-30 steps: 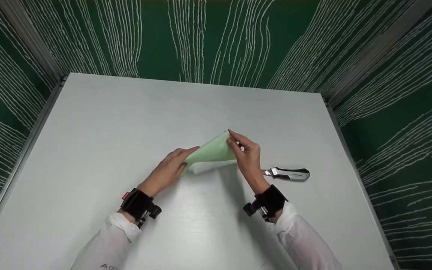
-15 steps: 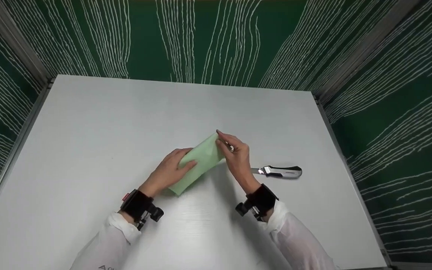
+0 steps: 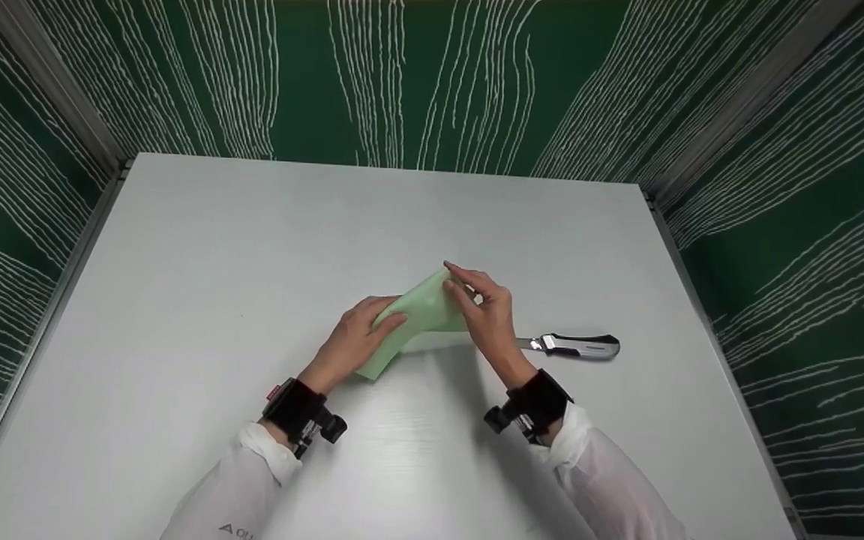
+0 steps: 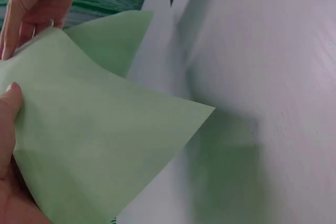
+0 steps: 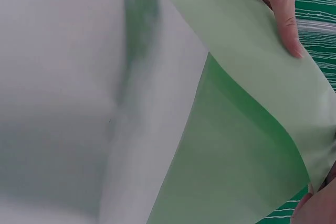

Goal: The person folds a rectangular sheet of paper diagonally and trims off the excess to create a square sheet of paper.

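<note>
A light green sheet of paper (image 3: 423, 311), bent over into a curved fold, is up off the table between both hands. My left hand (image 3: 349, 337) pinches it at the left, thumb on the face towards me and fingers behind. At the upper right corner, my right hand (image 3: 490, 311) pinches the sheet between thumb and fingers. The left wrist view has the near flap of the paper (image 4: 100, 119) with a pointed corner, and a second layer behind. In the right wrist view the paper's underside (image 5: 236, 140) hangs in a triangle, with the left thumb (image 5: 291, 35) above.
A utility knife (image 3: 578, 346) with a grey and black handle lies on the white table (image 3: 252, 225), blade towards the right wrist, which partly overlaps it. Green walls with white wavy lines (image 3: 312, 82) border the table. Black wrist cameras (image 3: 304, 416) are strapped on.
My left thumb has come round onto the paper's near face, and the lower left corner now shows below that hand. Latest, the fold has spread wider. The right hand keeps its pinch.
</note>
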